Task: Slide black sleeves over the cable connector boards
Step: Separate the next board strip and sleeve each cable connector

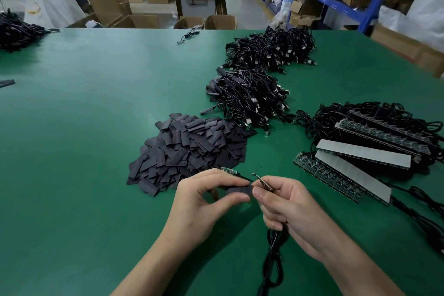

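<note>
My left hand (206, 202) pinches a flat black sleeve (239, 190) between thumb and fingers, just above the green table (84, 127). My right hand (286, 204) pinches a small connector board (264, 183) right beside the sleeve's open end and also grips that cable's black coil (274, 255), which hangs toward me. A second small green board (229, 171) on a thin black wire lies behind my left fingers. A big heap of loose black sleeves (189, 151) lies just beyond my hands.
Two piles of black USB cables (249, 98) (271, 48) stretch away at centre right. Strips of joined boards with grey backing (362, 154) and their cables lie at right. Another cable pile (16, 31) sits far left. Blue shelving (336, 2) stands beyond the table.
</note>
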Action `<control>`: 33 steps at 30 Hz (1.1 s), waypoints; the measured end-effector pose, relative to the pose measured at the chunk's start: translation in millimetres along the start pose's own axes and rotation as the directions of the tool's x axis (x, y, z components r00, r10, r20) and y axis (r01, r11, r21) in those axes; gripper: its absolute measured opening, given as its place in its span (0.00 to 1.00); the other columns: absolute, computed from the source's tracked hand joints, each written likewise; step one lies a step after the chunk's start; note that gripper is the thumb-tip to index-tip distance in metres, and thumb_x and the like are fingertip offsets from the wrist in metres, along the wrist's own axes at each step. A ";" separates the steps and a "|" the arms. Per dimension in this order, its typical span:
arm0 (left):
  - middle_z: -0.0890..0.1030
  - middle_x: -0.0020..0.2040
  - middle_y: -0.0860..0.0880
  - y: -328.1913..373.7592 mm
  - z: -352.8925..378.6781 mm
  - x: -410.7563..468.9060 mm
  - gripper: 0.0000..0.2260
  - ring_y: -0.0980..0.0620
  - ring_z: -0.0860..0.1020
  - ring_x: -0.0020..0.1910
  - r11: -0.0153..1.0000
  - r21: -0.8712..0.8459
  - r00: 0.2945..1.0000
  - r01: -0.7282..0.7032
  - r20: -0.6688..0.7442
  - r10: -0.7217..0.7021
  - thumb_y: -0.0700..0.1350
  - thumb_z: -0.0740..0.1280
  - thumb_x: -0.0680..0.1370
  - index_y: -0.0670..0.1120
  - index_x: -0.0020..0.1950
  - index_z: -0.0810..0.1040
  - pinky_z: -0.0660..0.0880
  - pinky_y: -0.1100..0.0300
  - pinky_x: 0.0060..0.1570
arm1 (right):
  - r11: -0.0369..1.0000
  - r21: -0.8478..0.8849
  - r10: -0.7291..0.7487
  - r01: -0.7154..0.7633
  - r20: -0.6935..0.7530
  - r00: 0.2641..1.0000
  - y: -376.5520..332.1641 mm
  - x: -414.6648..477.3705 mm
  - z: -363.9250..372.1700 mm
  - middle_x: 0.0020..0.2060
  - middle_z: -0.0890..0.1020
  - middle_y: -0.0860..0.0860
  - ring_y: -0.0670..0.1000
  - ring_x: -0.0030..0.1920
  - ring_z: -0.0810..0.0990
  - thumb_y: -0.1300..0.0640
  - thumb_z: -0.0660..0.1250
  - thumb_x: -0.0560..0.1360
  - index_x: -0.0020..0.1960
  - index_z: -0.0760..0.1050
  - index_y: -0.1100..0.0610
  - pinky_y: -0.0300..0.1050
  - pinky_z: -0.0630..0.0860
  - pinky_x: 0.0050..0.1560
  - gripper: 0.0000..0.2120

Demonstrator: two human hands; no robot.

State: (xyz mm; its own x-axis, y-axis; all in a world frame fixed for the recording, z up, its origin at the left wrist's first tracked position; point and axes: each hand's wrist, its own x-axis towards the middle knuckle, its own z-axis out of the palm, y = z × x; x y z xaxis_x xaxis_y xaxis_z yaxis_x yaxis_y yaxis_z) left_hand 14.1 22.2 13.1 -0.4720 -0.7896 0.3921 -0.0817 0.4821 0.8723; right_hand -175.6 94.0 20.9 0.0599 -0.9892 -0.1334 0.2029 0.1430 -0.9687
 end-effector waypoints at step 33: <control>0.83 0.41 0.55 4.2 -2.3 -0.3 0.09 0.52 0.81 0.38 0.990 0.091 0.994 -0.105 0.051 0.101 0.48 0.81 0.72 0.51 0.50 0.88 0.75 0.66 0.40 | 0.997 -0.043 0.061 -0.060 0.041 0.997 -1.6 -0.5 2.4 0.30 0.66 0.46 0.44 0.26 0.58 0.52 0.73 0.77 0.47 0.84 0.56 0.35 0.62 0.26 0.07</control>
State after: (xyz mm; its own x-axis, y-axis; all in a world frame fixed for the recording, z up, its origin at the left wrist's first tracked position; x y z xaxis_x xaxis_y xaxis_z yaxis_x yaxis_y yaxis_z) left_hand 16.0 23.6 17.3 -0.5224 -0.7164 0.4625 -0.1109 0.5949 0.7961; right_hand -173.6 94.4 23.0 0.1126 -0.9765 -0.1838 0.1570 0.2002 -0.9671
